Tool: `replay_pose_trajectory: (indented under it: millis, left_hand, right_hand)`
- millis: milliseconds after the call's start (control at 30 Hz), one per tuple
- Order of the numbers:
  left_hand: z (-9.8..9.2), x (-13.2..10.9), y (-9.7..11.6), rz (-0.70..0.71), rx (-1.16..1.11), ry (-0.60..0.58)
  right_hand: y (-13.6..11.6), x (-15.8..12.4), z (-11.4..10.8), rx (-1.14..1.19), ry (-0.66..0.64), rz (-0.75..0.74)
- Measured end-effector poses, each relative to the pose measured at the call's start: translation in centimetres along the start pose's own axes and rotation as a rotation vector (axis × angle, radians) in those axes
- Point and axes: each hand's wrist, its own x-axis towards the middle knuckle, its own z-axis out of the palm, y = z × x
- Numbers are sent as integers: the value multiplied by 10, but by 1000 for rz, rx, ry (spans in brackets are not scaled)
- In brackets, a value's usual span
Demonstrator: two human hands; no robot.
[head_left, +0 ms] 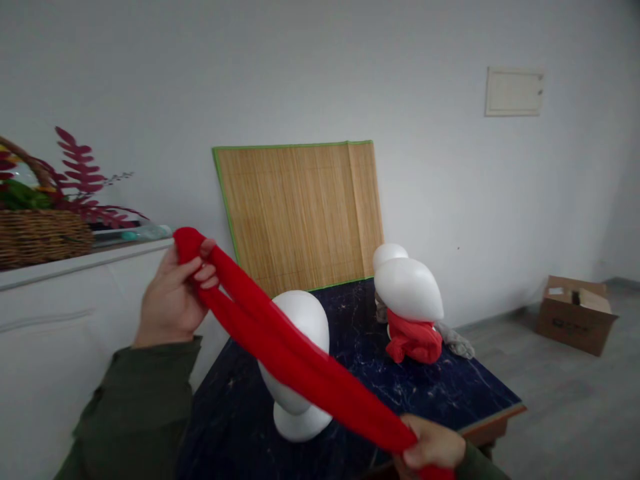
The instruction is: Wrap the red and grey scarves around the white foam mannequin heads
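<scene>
A long red scarf is stretched taut between my two hands. My left hand, raised at upper left, pinches one end. Down at the bottom edge, my right hand is closed round the other end. The scarf runs diagonally in front of a bare white foam mannequin head standing on a dark marbled table. A second white foam head farther back wears a red scarf knotted round its neck. A third white head peeks out behind it.
A bamboo mat leans against the wall behind the table. A white cabinet on the left carries a wicker basket with red leaves. A cardboard box sits on the floor at right. A grey cloth lies by the scarfed head.
</scene>
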Motion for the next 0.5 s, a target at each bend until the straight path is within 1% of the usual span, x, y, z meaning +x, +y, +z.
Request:
replay_pose_trajectory:
  millis: [33, 100, 133, 200, 267, 300, 367, 433, 500]
  left_hand:
    - [-6, 17, -5, -41, 2, 34]
    - [-19, 44, -22, -83, -8, 109]
    - [-26, 54, -33, -121, -14, 145]
    - [-43, 66, -55, -215, -27, 221]
    - [-60, 69, -75, -317, -39, 301]
    - [-68, 67, -84, -363, -47, 337]
    - [-85, 59, -98, -425, -68, 405]
    - [-100, 45, -107, -449, -99, 482]
    - [-115, 24, -111, -452, -139, 547]
  right_hand:
    - [-11, 9, -1, 96, 51, -85]
    - [-39, 35, -3, 293, 213, -272]
    - [-53, 50, -4, 369, 285, -320]
    - [-76, 81, -8, 434, 447, -351]
    - [-88, 109, -17, 442, 548, -338]
    - [-88, 120, -22, 437, 588, -318]
    - [-78, 136, -32, 421, 662, -238]
    - [-59, 143, -38, 394, 726, -105]
    - [-35, 143, -37, 361, 757, 52]
